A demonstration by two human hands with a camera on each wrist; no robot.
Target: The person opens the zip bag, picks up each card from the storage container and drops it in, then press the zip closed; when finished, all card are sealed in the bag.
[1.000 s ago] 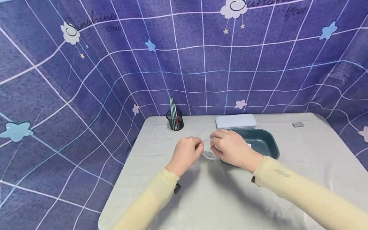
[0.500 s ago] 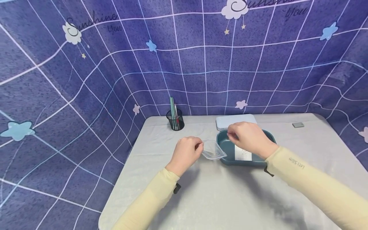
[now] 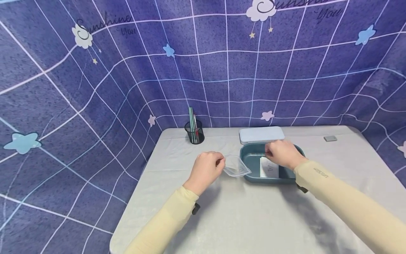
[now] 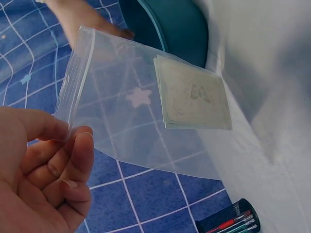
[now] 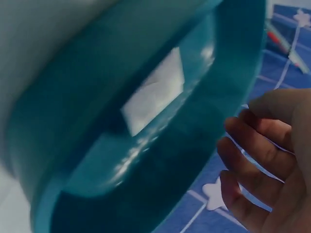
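My left hand (image 3: pixel 207 167) pinches a clear zip bag (image 4: pixel 121 116) at its ridged top edge between thumb and forefinger. A thin stack of pale sheets (image 4: pixel 194 94), the front one printed with a butterfly, shows at the far end of the bag in the left wrist view. My right hand (image 3: pixel 283 153) is over the teal tray (image 3: pixel 266 180), its fingers loosely bent and holding nothing in the right wrist view. A white printed sheet (image 3: pixel 269 168) lies in the tray just below that hand, partly hidden by it in the head view.
Behind the tray sits a light blue flat case (image 3: pixel 261 134). A black mesh pen cup (image 3: pixel 195 135) with several pencils stands at the back left. A small grey block (image 3: pixel 330 138) lies at the back right. Patterned blue cloth (image 3: pixel 228 70) hangs behind the table.
My right hand has left the zip bag and moved right, over the tray, and has come lower there. The left hand keeps its pinch on the bag in nearly the same place.
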